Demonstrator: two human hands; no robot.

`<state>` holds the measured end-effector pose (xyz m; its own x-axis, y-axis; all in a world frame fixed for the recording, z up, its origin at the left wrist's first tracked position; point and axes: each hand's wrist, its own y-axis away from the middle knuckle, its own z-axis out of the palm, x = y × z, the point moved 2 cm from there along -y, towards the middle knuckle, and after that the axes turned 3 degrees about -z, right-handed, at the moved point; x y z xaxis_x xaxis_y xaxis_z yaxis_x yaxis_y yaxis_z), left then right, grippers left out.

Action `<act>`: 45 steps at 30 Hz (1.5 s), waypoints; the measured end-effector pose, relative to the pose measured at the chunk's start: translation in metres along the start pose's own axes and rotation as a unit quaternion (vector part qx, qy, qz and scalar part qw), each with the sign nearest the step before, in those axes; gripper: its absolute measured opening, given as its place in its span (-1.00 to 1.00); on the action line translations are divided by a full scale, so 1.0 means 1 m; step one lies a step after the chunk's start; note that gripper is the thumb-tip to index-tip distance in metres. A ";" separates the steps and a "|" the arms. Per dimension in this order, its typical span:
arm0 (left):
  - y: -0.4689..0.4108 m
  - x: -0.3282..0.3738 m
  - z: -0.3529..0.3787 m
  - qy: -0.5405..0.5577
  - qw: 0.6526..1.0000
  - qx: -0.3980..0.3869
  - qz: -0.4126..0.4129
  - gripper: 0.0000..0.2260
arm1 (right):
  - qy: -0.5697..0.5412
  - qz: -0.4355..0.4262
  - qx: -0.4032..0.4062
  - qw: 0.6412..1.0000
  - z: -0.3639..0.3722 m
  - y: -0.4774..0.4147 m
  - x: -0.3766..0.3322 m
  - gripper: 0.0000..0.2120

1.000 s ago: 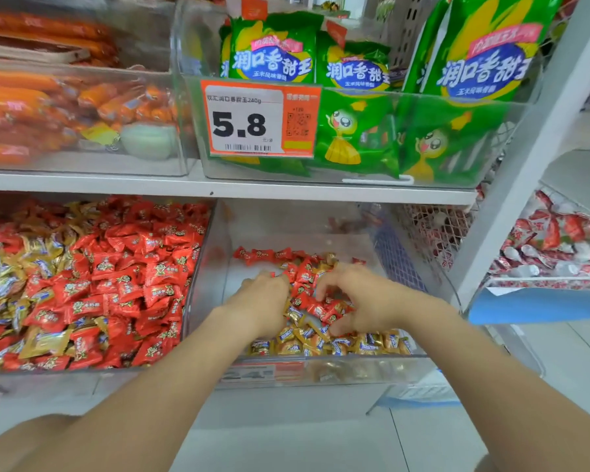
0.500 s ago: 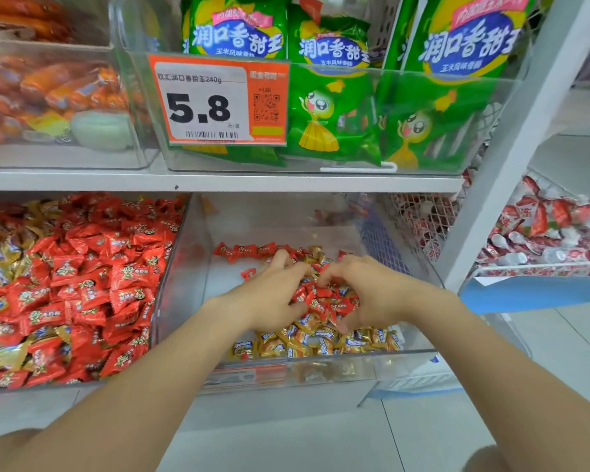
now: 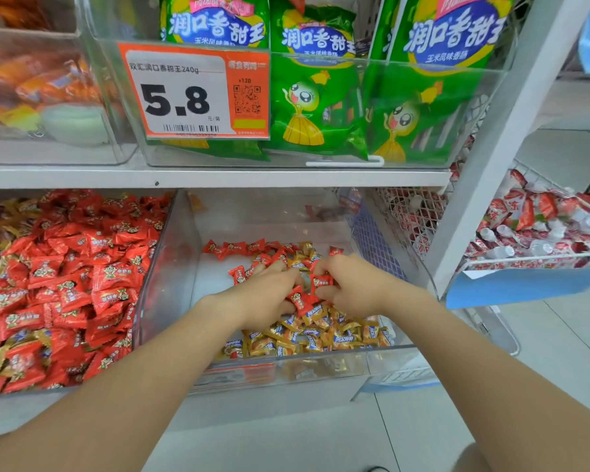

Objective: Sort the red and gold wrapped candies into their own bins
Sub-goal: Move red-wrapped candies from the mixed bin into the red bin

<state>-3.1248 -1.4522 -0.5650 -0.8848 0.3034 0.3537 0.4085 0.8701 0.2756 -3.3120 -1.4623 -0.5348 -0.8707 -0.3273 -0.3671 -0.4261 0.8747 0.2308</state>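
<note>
Since half a second ago, both hands have been drawn closer together, and the left fingers, stretched forward then, are now curled. A small cluster of red candies [image 3: 301,299] is pinched between the left hand [image 3: 266,298] and the right hand [image 3: 351,287], fingertips almost meeting over it. The cluster is held low inside the clear middle bin [image 3: 321,371]. More red pieces are scattered behind the hands, and gold candies [image 3: 321,337] are heaped along the bin's front wall; their blue lettering cannot be read. Just beside it, the left bin [image 3: 48,393] is packed with red wrappers and a few gold ones. Above the shelf [image 3: 218,177], an orange price tag [image 3: 191,93] is marked "5.8" and "双汇润口香甜王240g". Green bags [image 3: 314,97] behind it are printed "润口香甜王". Red-and-white packets are piled in a wire basket [image 3: 525,257] at the right.
</note>
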 end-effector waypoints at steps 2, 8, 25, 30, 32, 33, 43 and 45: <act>0.001 -0.003 -0.002 0.007 1.000 0.017 0.006 -0.79 | -0.022 0.013 0.017 1.000 -0.007 0.003 -0.001 -0.66; 0.010 -0.006 -0.009 0.072 0.996 0.051 0.007 -0.75 | -0.189 0.063 0.037 0.979 -0.015 0.012 0.000 -0.76; 0.048 -0.001 -0.024 0.258 0.935 0.200 -0.137 -0.87 | -0.202 0.076 0.020 0.976 -0.006 0.004 -0.016 -0.67; 0.047 -0.009 -0.022 0.210 0.948 0.187 -0.148 -0.52 | -0.138 0.064 0.030 0.988 -0.004 0.002 -0.025 -0.63; 0.042 -0.014 -0.021 0.174 0.951 0.182 -0.177 -0.50 | -0.105 0.048 0.067 0.991 -0.007 -0.001 -0.026 -0.69; 0.039 -0.017 -0.020 0.165 0.950 0.179 -0.193 -0.52 | -0.097 0.039 0.082 0.991 -0.007 -0.002 -0.025 -0.66; 0.026 -0.024 -0.015 0.100 0.964 0.109 -0.222 -0.32 | 0.005 -0.055 -0.060 0.997 0.021 -0.014 -0.027 -0.49; 0.023 -0.027 -0.011 0.106 0.965 0.099 -0.220 -0.36 | 0.038 -0.054 -0.078 0.995 0.030 -0.013 -0.029 -0.59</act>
<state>-3.0892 -1.4444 -0.5581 -0.8885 -0.1800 0.4221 -0.0650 0.9600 0.2725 -3.2739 -1.4535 -0.5538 -0.8311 -0.4480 -0.3296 -0.5464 0.7683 0.3334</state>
